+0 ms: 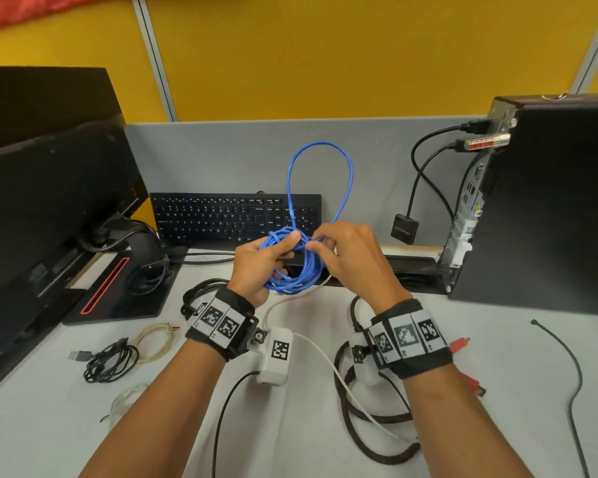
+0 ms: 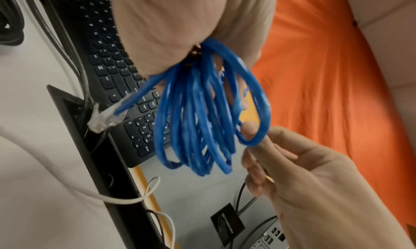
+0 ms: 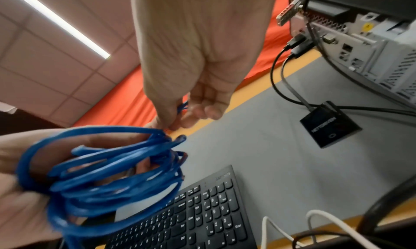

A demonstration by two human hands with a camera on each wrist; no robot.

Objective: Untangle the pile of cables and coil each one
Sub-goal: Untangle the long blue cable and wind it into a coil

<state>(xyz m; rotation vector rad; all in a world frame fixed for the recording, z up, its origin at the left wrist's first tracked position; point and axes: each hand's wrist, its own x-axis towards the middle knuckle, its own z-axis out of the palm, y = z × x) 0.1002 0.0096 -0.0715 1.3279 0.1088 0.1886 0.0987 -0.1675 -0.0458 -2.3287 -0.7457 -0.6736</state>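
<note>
A blue network cable (image 1: pixel 296 270) is wound into several loops above the desk. My left hand (image 1: pixel 266 255) grips the bundle of loops (image 2: pixel 198 121) (image 3: pixel 108 172) at its top. Its clear plug (image 2: pixel 104 118) dangles free below the left palm. My right hand (image 1: pixel 332 248) pinches a strand of the same cable (image 3: pixel 183 106) beside the bundle, thumb against fingers. From there one long free loop (image 1: pixel 320 160) stands up over the keyboard. A brown braided cable (image 1: pixel 356 419), a thin white cable (image 1: pixel 328 363) and a black cable (image 1: pixel 575 381) lie loose on the desk below.
A small black coil (image 1: pixel 109 363) and a beige coil (image 1: pixel 154 339) lie at the left. A black keyboard (image 1: pixel 221 217) leans at the back, a monitor (image 1: pixel 49 201) stands left, a computer tower (image 1: pixel 539 201) right with plugged cables and a hanging black adapter (image 1: pixel 404 229).
</note>
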